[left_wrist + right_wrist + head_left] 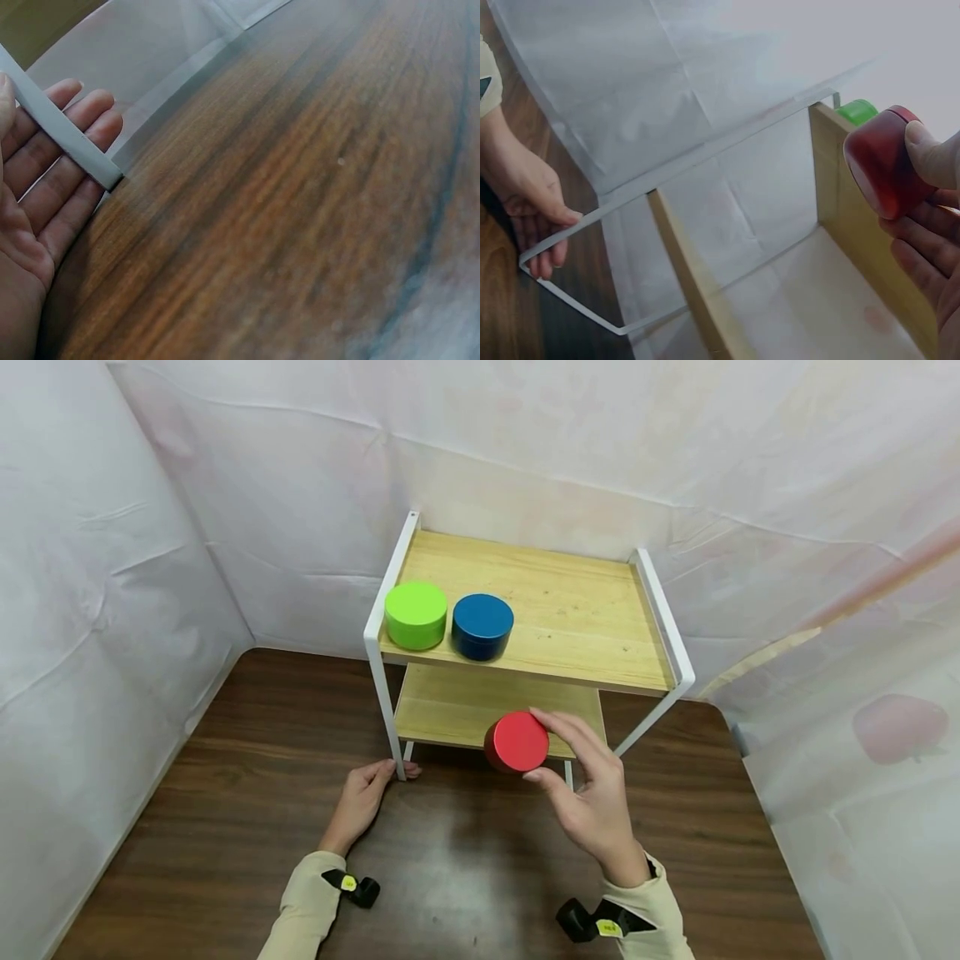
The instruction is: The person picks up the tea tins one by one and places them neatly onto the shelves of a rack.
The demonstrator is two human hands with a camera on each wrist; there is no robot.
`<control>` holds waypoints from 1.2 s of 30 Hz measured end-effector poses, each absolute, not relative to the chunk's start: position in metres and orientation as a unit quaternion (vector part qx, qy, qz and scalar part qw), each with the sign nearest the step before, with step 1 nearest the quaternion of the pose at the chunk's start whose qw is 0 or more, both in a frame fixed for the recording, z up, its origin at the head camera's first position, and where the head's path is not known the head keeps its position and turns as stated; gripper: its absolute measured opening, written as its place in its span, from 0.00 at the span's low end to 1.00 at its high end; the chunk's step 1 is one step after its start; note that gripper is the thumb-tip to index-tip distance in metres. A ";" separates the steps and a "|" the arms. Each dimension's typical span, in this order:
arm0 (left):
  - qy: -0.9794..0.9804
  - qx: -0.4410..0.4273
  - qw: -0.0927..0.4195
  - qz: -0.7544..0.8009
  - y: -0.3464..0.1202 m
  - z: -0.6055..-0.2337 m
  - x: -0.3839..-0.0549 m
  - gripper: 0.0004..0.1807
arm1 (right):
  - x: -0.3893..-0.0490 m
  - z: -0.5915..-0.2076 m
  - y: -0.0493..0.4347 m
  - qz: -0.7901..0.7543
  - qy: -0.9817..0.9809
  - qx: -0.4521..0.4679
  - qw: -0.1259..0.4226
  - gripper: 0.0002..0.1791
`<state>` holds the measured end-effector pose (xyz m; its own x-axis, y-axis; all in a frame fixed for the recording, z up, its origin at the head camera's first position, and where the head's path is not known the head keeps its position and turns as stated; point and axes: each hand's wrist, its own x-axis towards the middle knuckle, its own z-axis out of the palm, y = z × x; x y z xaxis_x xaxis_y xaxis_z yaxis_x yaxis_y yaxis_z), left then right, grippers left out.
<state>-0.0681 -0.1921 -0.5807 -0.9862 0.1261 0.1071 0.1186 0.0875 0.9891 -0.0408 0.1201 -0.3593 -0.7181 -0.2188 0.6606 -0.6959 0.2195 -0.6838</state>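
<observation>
My right hand (592,793) pinches a round red tin (519,742) between thumb and fingers, in front of the rack's lower shelf. The right wrist view has the red tin (885,161) side-on in the fingers. My left hand (363,797) holds the front left leg of a small two-tier rack (386,710) near its foot. In the left wrist view the fingers of the left hand (45,172) lie behind the white leg (64,135), with the thumb on its other side. A green tin (416,616) and a dark blue tin (482,627) stand side by side on the upper shelf, at its left front.
The rack has a light wood upper shelf (585,610) and a lower shelf (450,702) in a white metal frame. It stands on a dark wood table (247,777). Pale sheets (285,502) hang behind and at both sides.
</observation>
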 end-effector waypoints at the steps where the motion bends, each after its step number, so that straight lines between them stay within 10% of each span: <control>1: 0.737 0.086 0.002 0.671 -0.192 -0.581 -0.069 0.22 | -0.042 -0.357 0.120 0.545 -0.748 0.306 0.223 0.30; 36: 0.740 0.104 -0.002 0.664 -0.193 -0.584 -0.073 0.22 | -0.074 -0.292 0.128 0.521 -0.733 0.306 0.313 0.32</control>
<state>-0.0733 -0.1930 -0.5836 -0.9785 0.1507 0.1405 0.1560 0.0962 0.9831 -0.0745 0.1275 -0.2918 -0.6171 -0.1230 0.7772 -0.7745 0.2696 -0.5723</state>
